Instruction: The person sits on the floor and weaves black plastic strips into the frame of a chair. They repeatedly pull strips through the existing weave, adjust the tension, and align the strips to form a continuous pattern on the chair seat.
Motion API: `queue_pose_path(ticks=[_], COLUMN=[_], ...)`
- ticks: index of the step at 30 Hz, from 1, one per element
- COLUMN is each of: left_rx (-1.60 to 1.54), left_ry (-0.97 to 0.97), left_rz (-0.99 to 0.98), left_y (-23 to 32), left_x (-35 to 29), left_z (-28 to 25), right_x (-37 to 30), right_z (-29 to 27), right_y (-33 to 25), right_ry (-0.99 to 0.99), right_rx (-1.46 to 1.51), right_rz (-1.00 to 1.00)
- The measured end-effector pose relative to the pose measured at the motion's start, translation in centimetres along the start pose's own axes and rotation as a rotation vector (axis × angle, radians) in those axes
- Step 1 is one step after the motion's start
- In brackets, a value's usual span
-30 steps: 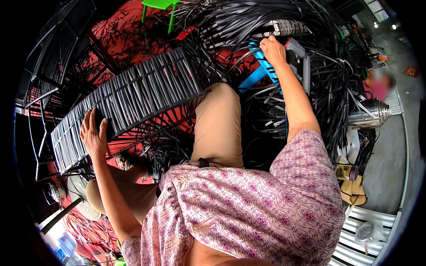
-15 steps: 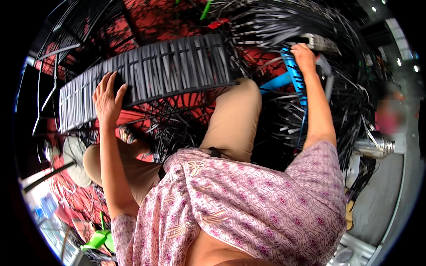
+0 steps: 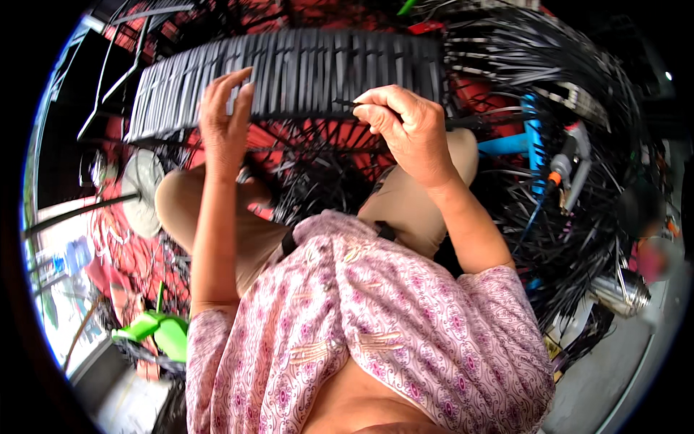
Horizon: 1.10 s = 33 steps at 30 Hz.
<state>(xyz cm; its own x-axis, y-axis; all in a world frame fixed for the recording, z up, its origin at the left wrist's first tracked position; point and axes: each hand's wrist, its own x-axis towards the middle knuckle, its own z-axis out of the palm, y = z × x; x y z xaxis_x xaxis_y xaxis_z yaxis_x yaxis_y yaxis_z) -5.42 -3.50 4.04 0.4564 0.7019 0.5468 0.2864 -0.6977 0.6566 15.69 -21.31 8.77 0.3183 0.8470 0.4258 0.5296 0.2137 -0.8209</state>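
Note:
Across the far side, in front of me, lies a long panel of black strips (image 3: pixel 289 79) woven side by side on a frame. At its near edge, toward the left, is my left hand (image 3: pixel 223 119), open with thumb and fingers apart and nothing visible in it. My right hand (image 3: pixel 416 134) hovers by the panel's near edge, right of the middle. Its thumb and index finger are pinched on a small, thin dark piece (image 3: pixel 344 103); its kind is too small to tell. To the right stands a blue T-shaped pipe (image 3: pixel 533 137), apart from both hands.
A bundle of loose black strips (image 3: pixel 535 47) spreads over the far right. Beside the blue pipe lies a grey tool with an orange collar (image 3: pixel 565 163). A metal flask (image 3: pixel 623 293) is at the lower right. Bright green plastic (image 3: pixel 170 336) lies at the lower left, near a round grey disc (image 3: pixel 142 192).
My right hand has left the top of the blue pipe and come left to the panel, now pinching a small dark piece. My left hand has lifted off the panel's surface. The view has shifted.

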Motion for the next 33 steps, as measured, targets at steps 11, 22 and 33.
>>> queue_pose_path(ticks=[11, 22, 33], left_rx=[-0.869, -0.871, -0.933], left_ry=[-0.123, -0.175, -0.121], left_rz=[-0.707, -0.79, -0.739], left_y=[6.0, 5.3, 3.7], left_x=[-7.4, -9.0, -11.7], left_z=[-1.6, -2.9, -1.8], right_x=[-3.4, -3.9, -2.8], right_z=[7.9, 9.3, 10.1], right_y=[-1.0, -1.1, -1.8], right_ry=[-0.08, -0.111, -0.026], right_rx=[0.527, 0.348, -0.053], right_rz=[0.519, 0.35, -0.022])
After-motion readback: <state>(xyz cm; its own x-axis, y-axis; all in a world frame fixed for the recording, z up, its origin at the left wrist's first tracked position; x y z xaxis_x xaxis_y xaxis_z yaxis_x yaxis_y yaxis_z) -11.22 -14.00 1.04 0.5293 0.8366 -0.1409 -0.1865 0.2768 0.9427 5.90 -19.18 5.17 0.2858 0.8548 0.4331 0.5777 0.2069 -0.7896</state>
